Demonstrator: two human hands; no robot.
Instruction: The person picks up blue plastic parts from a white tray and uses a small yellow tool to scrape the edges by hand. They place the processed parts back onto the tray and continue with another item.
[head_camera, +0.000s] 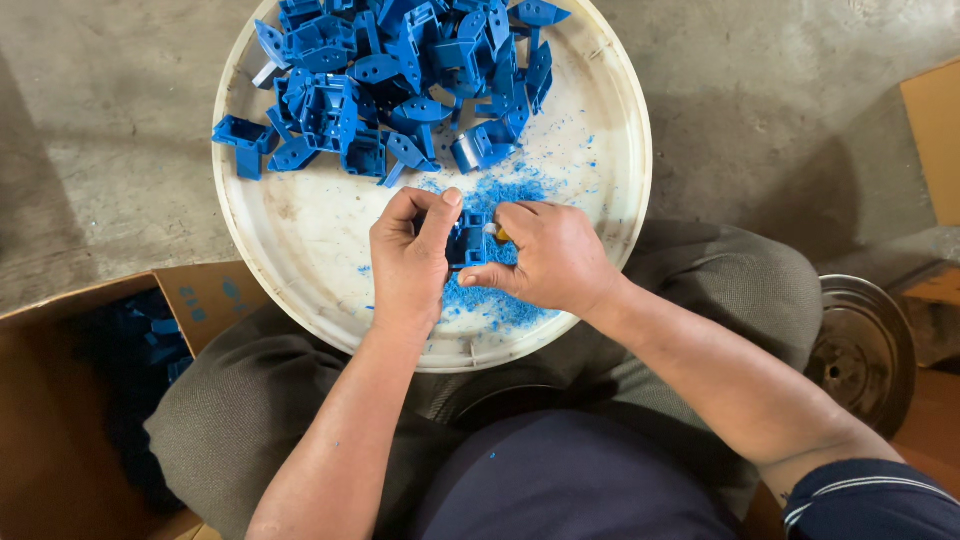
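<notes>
Blue plastic part (467, 242) sits pinched between left hand (412, 262) and right hand (548, 258), both closed on it, the right also gripping a small yellowish tool (497, 233) at the part's edge. Blue shavings (497, 300) lie beneath on the round white tray (310, 235). At twelve o'clock a pile of blue parts (400, 75) crowds the tray; a cardboard box (60, 400) stands at eight o'clock.

Both forearms angle inward, wrists close. Left hand (410, 262) pinching, thumb up. Right hand (548, 258) curled, fingers closed.

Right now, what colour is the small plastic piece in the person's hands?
Blue. The small plastic piece shows best in the head view, over the round white tray.
</notes>
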